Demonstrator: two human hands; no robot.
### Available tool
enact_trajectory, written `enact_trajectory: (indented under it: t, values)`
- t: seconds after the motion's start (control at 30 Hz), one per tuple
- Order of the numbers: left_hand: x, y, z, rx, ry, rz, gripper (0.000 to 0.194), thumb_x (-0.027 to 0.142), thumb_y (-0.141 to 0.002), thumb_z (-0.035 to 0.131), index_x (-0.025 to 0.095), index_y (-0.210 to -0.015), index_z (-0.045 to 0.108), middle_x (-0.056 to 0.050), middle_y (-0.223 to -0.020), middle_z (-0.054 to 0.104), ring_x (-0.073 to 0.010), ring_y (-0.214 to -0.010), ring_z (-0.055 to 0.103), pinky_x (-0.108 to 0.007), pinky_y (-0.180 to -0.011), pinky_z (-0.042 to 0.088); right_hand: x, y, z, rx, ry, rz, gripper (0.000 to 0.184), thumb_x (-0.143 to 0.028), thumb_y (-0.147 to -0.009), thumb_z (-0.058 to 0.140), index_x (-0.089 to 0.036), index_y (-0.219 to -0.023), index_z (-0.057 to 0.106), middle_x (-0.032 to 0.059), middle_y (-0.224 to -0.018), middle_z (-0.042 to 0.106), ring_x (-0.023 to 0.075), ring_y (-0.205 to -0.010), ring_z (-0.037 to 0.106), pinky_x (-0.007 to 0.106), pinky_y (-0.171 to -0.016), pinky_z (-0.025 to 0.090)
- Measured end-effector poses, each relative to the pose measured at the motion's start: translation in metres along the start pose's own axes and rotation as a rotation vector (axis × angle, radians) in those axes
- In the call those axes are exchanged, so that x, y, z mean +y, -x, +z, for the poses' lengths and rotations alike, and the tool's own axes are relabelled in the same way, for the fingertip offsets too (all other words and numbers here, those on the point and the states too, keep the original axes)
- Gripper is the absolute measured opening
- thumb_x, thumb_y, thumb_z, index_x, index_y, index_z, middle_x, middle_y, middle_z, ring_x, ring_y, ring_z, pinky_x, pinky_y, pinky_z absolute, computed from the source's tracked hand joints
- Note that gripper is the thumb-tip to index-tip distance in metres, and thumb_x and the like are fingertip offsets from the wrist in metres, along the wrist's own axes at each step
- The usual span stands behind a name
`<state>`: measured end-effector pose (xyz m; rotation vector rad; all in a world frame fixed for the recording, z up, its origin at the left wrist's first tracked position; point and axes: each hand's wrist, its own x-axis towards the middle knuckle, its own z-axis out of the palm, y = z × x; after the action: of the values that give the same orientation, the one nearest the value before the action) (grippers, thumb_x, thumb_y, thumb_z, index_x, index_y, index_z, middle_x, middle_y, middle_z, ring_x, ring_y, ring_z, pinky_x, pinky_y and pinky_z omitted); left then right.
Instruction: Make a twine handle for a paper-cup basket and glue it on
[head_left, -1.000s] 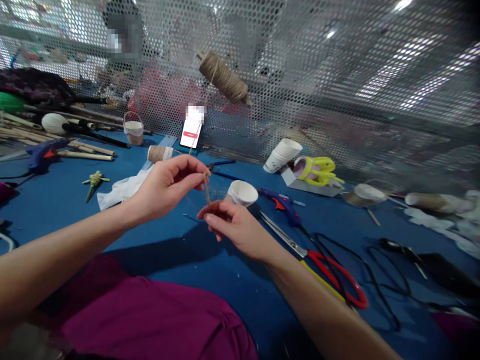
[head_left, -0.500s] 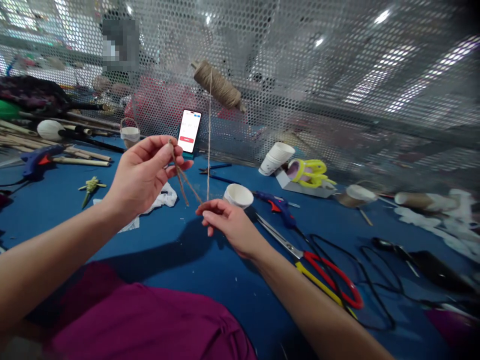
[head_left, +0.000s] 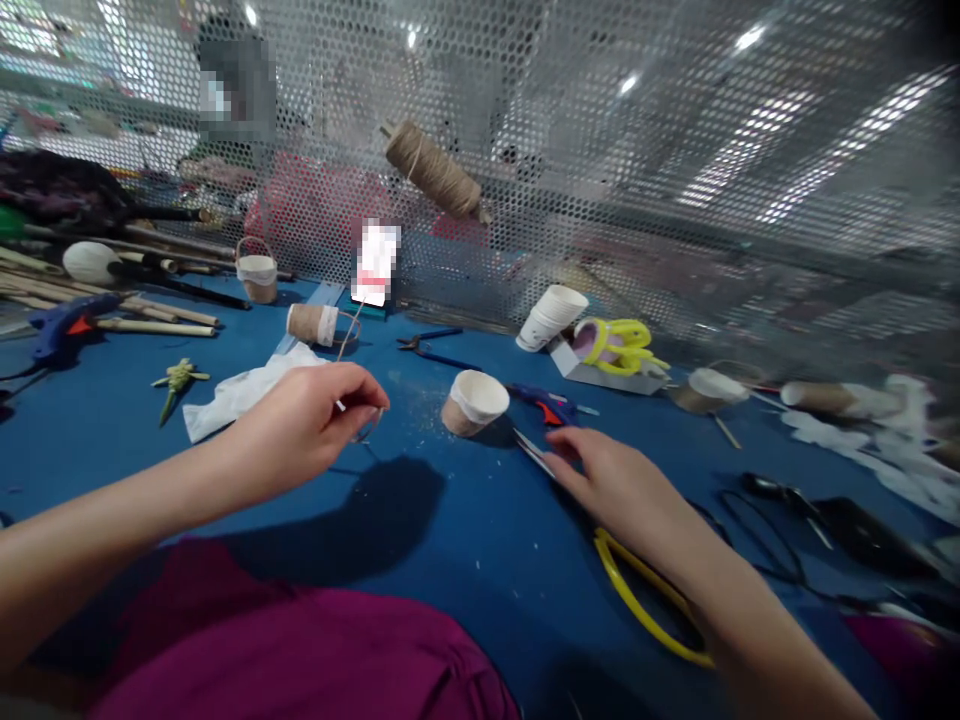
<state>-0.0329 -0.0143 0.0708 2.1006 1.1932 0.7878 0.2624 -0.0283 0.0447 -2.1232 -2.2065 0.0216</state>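
Observation:
My left hand (head_left: 322,415) is closed in a pinch over the table, with a thin piece of brown twine (head_left: 351,332) held in its fingers. One strand sticks up above the hand and a bit shows below the fingertips. Over the scissors (head_left: 652,610) hovers my right hand (head_left: 611,485), fingers curved and apart, hiding the red handle; I cannot tell whether it touches them. Just beyond its fingertips lies a blue hot glue gun (head_left: 551,405). Between the hands stands a small cup (head_left: 472,403) wrapped in twine with a white rim.
A twine spool (head_left: 433,172) hangs on the mesh panel (head_left: 637,180). Behind are pliers (head_left: 431,342), stacked paper cups (head_left: 553,315), a phone (head_left: 375,262) and a tipped twine-wrapped cup (head_left: 311,325). Sticks and a second glue gun (head_left: 71,325) lie left; black cables (head_left: 772,570) run right.
The strand from the spool no longer hangs down. My left hand has lowered with the twine. My right hand has left the twine and moved right, over the scissors.

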Motion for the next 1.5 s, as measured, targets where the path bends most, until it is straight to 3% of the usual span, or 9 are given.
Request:
enact_trajectory:
  t: [0.1,0.2,0.37,0.73,0.87,1.1,1.3,1.4,1.5]
  values:
    - [-0.003,0.001,0.002,-0.141,0.4,-0.119,0.008,0.02,-0.077,0.051,0.014,-0.077,0.057,0.0,-0.065,0.057,-0.01,-0.057,0.051,-0.024,-0.056,0.043,0.036,0.02,0.023,-0.089,0.156,0.13,0.032,-0.013,-0.077,0.046,-0.003,-0.103,0.062,0.0188,-0.094,0.067,0.0299,-0.084,0.064,0.04,-0.073,0.05]
    - [-0.007,0.001,0.005,-0.249,0.733,-0.207,0.006,0.019,-0.076,0.055,0.014,-0.075,0.057,0.001,-0.068,0.057,-0.0082,-0.057,0.052,-0.022,-0.055,0.043,0.053,0.035,0.039,-0.067,0.184,0.095,0.038,-0.011,-0.077,0.044,-0.001,-0.109,0.06,0.0208,-0.101,0.063,0.0295,-0.093,0.061,0.039,-0.082,0.048]
    - [-0.009,-0.002,0.009,-0.246,0.942,-0.326,0.004,0.016,-0.076,0.057,0.013,-0.074,0.057,0.001,-0.065,0.056,-0.0086,-0.057,0.054,-0.023,-0.055,0.045,0.058,0.044,0.042,-0.067,0.222,0.113,0.04,-0.016,-0.078,0.044,-0.001,-0.112,0.058,0.0215,-0.095,0.062,0.0308,-0.088,0.061,0.04,-0.077,0.049]
    - [-0.021,-0.009,0.014,-0.311,1.031,-0.442,0.006,0.015,-0.071,0.062,0.01,-0.07,0.059,0.0,-0.064,0.057,-0.0062,-0.052,0.05,-0.016,-0.042,0.037,0.056,0.042,0.027,-0.286,0.268,0.191,0.053,-0.021,-0.076,0.049,-0.004,-0.126,0.048,0.0184,-0.085,0.065,0.032,-0.08,0.064,0.039,-0.07,0.05]
    - [-0.021,-0.009,0.012,-0.258,0.978,-0.442,0.007,0.017,-0.07,0.063,0.011,-0.07,0.06,0.001,-0.064,0.056,-0.0069,-0.052,0.05,-0.02,-0.048,0.043,0.053,0.044,0.02,-0.348,0.257,0.27,0.054,-0.027,-0.081,0.046,-0.005,-0.13,0.044,0.0189,-0.09,0.064,0.0304,-0.079,0.064,0.037,-0.067,0.048]
    - [-0.024,-0.01,0.012,-0.244,0.863,-0.409,0.01,0.021,-0.067,0.065,0.012,-0.07,0.06,0.001,-0.063,0.058,-0.0084,-0.056,0.053,-0.025,-0.06,0.046,0.066,0.058,0.022,-0.297,0.159,0.215,0.057,-0.032,-0.079,0.046,-0.006,-0.13,0.043,0.0174,-0.094,0.064,0.0278,-0.084,0.062,0.034,-0.073,0.046]
    - [-0.019,-0.011,0.012,-0.191,0.718,-0.309,0.008,0.02,-0.068,0.061,0.012,-0.068,0.059,0.002,-0.059,0.058,-0.0076,-0.054,0.051,-0.023,-0.057,0.041,0.067,0.054,0.025,-0.304,0.111,0.242,0.063,-0.026,-0.071,0.051,-0.004,-0.129,0.045,0.016,-0.087,0.062,0.0249,-0.067,0.062,0.033,-0.063,0.046]
    - [-0.02,-0.011,0.012,-0.162,0.661,-0.298,0.007,0.019,-0.07,0.059,0.013,-0.07,0.058,0.002,-0.06,0.057,-0.0077,-0.053,0.051,-0.023,-0.055,0.041,0.062,0.059,0.025,-0.209,-0.047,0.341,0.062,-0.022,-0.069,0.05,-0.005,-0.128,0.045,0.0187,-0.095,0.06,0.0255,-0.069,0.062,0.036,-0.065,0.046]
    - [-0.021,-0.01,0.015,-0.104,0.59,-0.277,0.004,0.017,-0.071,0.058,0.014,-0.07,0.057,0.002,-0.057,0.055,-0.0077,-0.051,0.049,-0.023,-0.053,0.04,0.06,0.072,0.025,-0.181,-0.481,0.402,0.056,-0.029,-0.073,0.052,-0.016,-0.127,0.044,0.0142,-0.092,0.062,0.0244,-0.069,0.061,0.036,-0.062,0.046]
